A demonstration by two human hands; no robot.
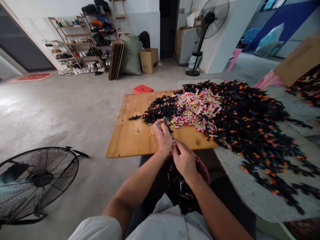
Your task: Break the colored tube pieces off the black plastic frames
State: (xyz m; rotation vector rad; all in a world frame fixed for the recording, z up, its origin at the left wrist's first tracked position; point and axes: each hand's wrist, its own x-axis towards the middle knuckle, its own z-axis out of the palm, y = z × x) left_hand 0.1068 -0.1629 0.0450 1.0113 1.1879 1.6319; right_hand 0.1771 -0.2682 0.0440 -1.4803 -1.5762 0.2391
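Observation:
My left hand [163, 137] is closed around a small black toy gun [168, 126] with a bit of blue at its tip, just above the table's near edge. Against its lower end, my right hand [184, 160] pinches a small pink-and-white candy tube [174, 142]; whether the two are joined I cannot tell. Beyond my hands lies a heap of pink, white and yellow candy tubes [197, 103]. To its left is a smaller pile of black toy guns [160, 106]; a far larger pile of toy guns [250, 116] spreads to the right.
The wooden tabletop [135, 136] meets a grey speckled table [240, 186] on the right. A reddish basket [203, 170] of pieces sits below my hands. A floor fan [43, 180] stands at left, a red stool [142, 89] behind the table. Another fan [210, 18] stands farther back.

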